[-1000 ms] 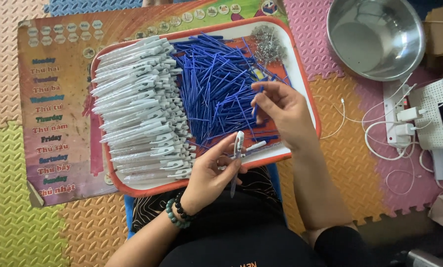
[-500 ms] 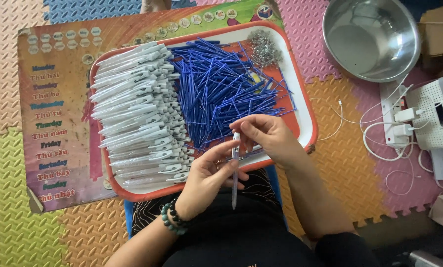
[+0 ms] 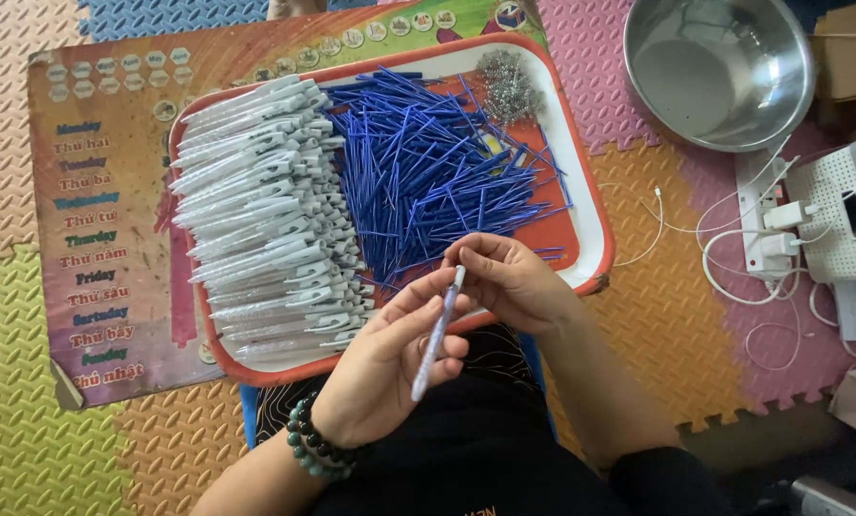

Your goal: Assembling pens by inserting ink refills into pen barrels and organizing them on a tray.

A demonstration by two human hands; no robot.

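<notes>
Both hands meet right over the lap, at about 6 o'clock from the tray. Left hand (image 3: 380, 368) is closed around a pen barrel (image 3: 438, 334), gripping it mid-length so it sits slanted, tip pointing down toward 7 o'clock and the top end up toward 1 o'clock. Right hand (image 3: 509, 282) is pinched narrow on that top end, fingertips bunched together, which makes sense if you want one hand to steady the body while the other works the open end. Can't quite tell whether there's a refill between those fingertips, they cover the spot.

Barrel itself looks pale, whitish-translucent with a bluish tint inside, slim and straight, held clear of the tray.

Going outward: the red-rimmed white tray (image 3: 595, 205) sits just past the hands at 12 o'clock. On its left half is a neat stack of white pen barrels (image 3: 266, 215), all lined up the same way so they're easy to grab. Right of those, a loose heap of blue refills (image 3: 438, 167), and at the tray's far edge a small clump of metal springs (image 3: 509, 86). A steel bowl (image 3: 724, 67) sits at 2 o'clock, on the foam floor mat (image 3: 27, 449), with a power strip (image 3: 767, 225) and white cables at 3 o'clock.
</notes>
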